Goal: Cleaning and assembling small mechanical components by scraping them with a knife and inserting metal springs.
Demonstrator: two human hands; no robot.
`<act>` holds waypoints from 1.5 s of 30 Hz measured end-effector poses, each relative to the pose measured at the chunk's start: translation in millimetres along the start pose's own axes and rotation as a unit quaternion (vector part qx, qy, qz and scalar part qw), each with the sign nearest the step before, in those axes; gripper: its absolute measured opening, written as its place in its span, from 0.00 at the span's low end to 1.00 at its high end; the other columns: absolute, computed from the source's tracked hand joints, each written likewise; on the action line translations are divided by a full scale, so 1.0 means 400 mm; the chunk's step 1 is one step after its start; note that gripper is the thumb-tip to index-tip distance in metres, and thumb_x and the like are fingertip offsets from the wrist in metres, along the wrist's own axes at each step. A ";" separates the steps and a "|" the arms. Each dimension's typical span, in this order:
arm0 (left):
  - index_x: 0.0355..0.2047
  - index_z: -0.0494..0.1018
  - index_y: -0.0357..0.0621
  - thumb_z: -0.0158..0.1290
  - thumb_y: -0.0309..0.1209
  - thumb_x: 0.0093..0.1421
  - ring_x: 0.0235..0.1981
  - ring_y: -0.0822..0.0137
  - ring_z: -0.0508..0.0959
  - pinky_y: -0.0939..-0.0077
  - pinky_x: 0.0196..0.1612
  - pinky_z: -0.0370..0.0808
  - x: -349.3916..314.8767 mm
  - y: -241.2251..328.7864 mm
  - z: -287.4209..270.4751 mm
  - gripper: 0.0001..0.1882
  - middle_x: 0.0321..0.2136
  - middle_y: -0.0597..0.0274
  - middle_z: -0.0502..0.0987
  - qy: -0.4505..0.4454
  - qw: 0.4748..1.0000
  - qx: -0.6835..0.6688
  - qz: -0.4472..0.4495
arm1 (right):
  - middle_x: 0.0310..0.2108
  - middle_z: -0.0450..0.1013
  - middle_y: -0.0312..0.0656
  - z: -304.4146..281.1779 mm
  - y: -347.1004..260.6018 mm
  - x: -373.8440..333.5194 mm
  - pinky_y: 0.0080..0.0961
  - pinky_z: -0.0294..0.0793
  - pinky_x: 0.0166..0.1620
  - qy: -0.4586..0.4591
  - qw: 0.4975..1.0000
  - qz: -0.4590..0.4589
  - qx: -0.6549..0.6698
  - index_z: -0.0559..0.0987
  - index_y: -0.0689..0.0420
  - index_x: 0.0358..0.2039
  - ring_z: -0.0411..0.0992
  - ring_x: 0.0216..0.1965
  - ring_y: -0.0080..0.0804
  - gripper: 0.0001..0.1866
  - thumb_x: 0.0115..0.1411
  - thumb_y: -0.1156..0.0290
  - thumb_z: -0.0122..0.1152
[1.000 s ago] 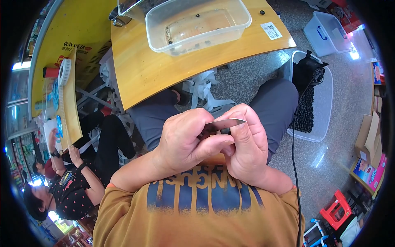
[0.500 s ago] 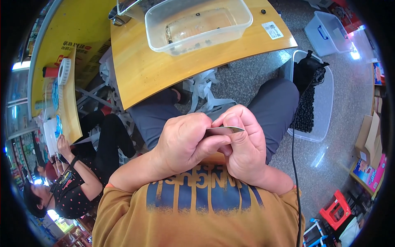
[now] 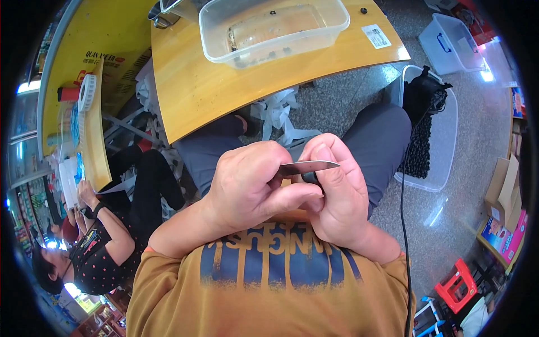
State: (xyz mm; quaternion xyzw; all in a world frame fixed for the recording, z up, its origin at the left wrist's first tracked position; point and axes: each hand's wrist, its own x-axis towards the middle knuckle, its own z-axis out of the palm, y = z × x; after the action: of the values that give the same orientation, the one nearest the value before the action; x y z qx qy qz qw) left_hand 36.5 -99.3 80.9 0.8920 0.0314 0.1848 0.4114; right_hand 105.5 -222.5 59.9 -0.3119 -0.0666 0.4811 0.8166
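In front of my chest both hands are together. My left hand [image 3: 247,182] is closed round a small knife [image 3: 307,167], its handle hidden in the fist and its short metal blade pointing right. Just below the blade is a small, round black piece [image 3: 310,177], pinched in the fingers of my right hand [image 3: 339,188]. The blade's tip reaches over the right thumb. My left thumb stretches toward the right hand under the black piece. Whether the blade touches the piece I cannot tell.
A clear plastic tub [image 3: 281,53] with dark bits stands on the wooden table [image 3: 224,98]. On the floor at right, a clear bin [image 3: 443,146] holds many black pieces. A black cable [image 3: 403,224] runs down my right side. A person [image 3: 106,241] sits at left.
The hands have opened slightly apart, so the black piece now shows under the blade. My right fingers have risen a little. The table view has shifted slightly.
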 end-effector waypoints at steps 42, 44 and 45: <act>0.11 0.57 0.43 0.62 0.33 0.42 0.09 0.62 0.66 0.75 0.11 0.62 -0.044 -0.045 0.000 0.22 0.09 0.61 0.63 -0.094 0.991 -0.002 0.093 | 0.22 0.65 0.30 -0.006 0.014 -0.016 0.07 0.55 0.21 0.047 0.988 0.144 0.003 0.66 0.56 0.27 0.57 0.20 0.10 0.10 0.61 0.65 0.46; 0.11 0.58 0.44 0.63 0.33 0.41 0.09 0.63 0.65 0.75 0.11 0.60 -0.047 -0.046 -0.001 0.21 0.09 0.61 0.63 -0.092 0.991 0.002 0.099 | 0.22 0.64 0.30 -0.003 0.014 -0.015 0.07 0.56 0.21 0.046 0.988 0.145 -0.007 0.66 0.56 0.27 0.57 0.20 0.10 0.10 0.61 0.65 0.46; 0.11 0.58 0.44 0.63 0.33 0.41 0.09 0.63 0.65 0.75 0.11 0.60 -0.047 -0.048 -0.003 0.21 0.09 0.61 0.63 -0.092 0.991 0.003 0.098 | 0.21 0.63 0.30 0.004 0.014 -0.013 0.08 0.56 0.21 0.047 0.990 0.129 0.011 0.66 0.56 0.27 0.57 0.19 0.10 0.09 0.61 0.65 0.46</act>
State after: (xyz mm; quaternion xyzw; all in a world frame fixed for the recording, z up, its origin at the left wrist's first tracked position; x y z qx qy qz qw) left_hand 20.3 -89.7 61.7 0.9050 -0.0936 0.1415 0.3901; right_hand 98.1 -224.0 58.9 -0.3306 0.0180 0.5684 0.7532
